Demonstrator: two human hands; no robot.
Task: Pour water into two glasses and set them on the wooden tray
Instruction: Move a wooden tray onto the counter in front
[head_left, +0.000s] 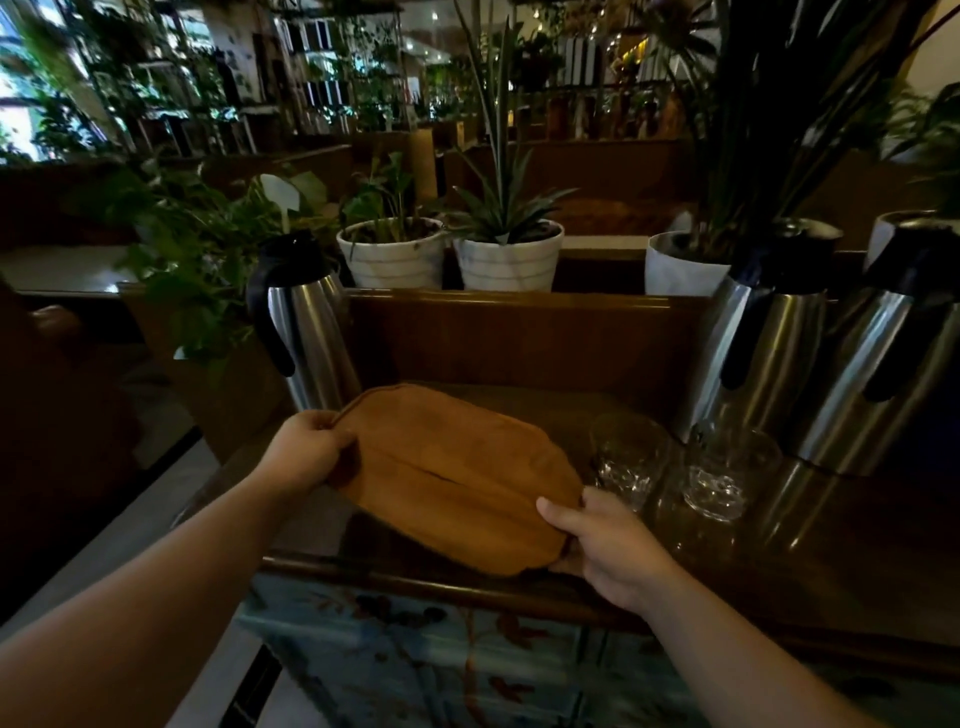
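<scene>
An oval wooden tray (452, 478) lies on the dark wooden counter (857, 561), held at both ends. My left hand (309, 449) grips its far left rim. My right hand (605, 545) grips its near right rim, thumb on top. Two clear glasses stand to the right of the tray: one (626, 460) close to its edge, the other (727, 470) further right. Both look empty. A steel thermos jug with a black handle (304, 325) stands behind the tray's left end.
Two more steel jugs (769, 322) (883, 364) stand at the back right, close behind the glasses. White plant pots (392, 254) (509, 257) sit on a raised wooden ledge behind the counter. A patterned cabinet front (415, 654) drops below the counter's near edge.
</scene>
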